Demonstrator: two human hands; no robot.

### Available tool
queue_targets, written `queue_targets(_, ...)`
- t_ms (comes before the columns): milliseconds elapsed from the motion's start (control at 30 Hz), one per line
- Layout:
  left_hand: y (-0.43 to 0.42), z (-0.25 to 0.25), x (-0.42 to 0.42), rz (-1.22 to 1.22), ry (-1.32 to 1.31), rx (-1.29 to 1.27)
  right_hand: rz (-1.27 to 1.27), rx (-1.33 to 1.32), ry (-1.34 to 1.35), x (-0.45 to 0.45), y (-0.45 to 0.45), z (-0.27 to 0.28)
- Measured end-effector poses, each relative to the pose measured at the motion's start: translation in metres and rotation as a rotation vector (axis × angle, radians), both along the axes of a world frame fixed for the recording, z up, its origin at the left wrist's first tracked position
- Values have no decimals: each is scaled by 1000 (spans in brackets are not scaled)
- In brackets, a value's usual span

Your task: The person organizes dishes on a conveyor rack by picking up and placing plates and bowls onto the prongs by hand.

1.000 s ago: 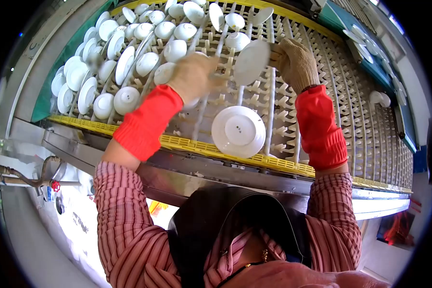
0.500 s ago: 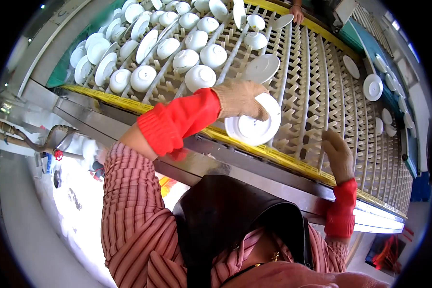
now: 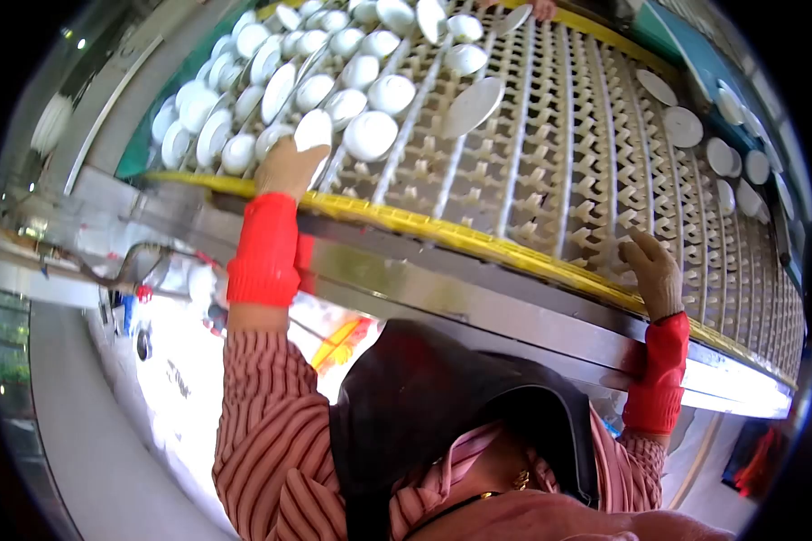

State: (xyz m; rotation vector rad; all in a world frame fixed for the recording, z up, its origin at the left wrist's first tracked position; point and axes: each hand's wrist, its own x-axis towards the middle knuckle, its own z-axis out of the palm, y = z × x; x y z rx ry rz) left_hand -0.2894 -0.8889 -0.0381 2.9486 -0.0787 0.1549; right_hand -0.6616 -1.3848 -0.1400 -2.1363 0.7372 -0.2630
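My left hand, in a tan glove with a red cuff, is closed on a white plate. It is over the near left edge of a pegged conveyor, among white bowls; whether the plate touches the pegs I cannot tell. Over the yellow near edge, farther right, my right hand has its gloved fingers loosely bent and apart, with nothing in them. A larger white plate leans on the pegs between the two hands, farther back.
Several bowls and plates crowd the conveyor's left part. At the right, more plates lie near a blue-green side belt. Another person's hand shows at the far edge. A metal ledge runs along the near side.
My left hand has moved left with the plate, from the conveyor's near middle to beside the bowls. My right hand stays over the near edge. The view has shifted slightly.
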Motion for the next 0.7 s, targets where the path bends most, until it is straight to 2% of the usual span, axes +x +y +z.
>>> queue_targets(33,-5,6,-5,-139,-66,-15,23,6,-9,2,-4,0)
queue_targets(67,-28,15,-32,-151,-291,38,33,21,-6,1,-4,1)
queue_targets(100,-38,15,-44,-315,-530,26,26,38,0,-3,-3,2)
queue_targets(133,-59,21,-68,-421,-598,47,33,-9,1,-4,-3,4)
queue_targets(167,-79,4,-79,-681,-799,-123,39,-55,6,-4,-4,4)
queue_targets(200,-109,1,-109,-788,-580,-358,57,-112,-1,-6,-9,0)
queue_targets(300,-152,-19,-144,-1213,-121,-288,47,-206,2,-9,-15,-4)
queue_targets(367,-156,-42,-138,-1389,178,-206,7,56,-5,-11,-22,1)
queue_targets(433,-159,-35,-144,-1171,363,-290,-44,190,-142,-14,-36,-11)
queue_targets(467,-162,-32,-146,-1061,452,-325,-171,209,-213,-19,-29,0)
queue_targets(500,-166,-34,-145,-1078,440,-299,-121,139,-170,-25,-40,1)
queue_targets(600,-169,-36,-144,-1068,438,-270,-273,69,-199,-35,-67,-21)
queue_targets(667,-174,-34,-146,-1052,451,-290,-375,82,-184,-34,-74,-14)
queue_targets(700,-171,-34,-146,-1034,457,-297,-400,-11,-166,-35,-77,-11)
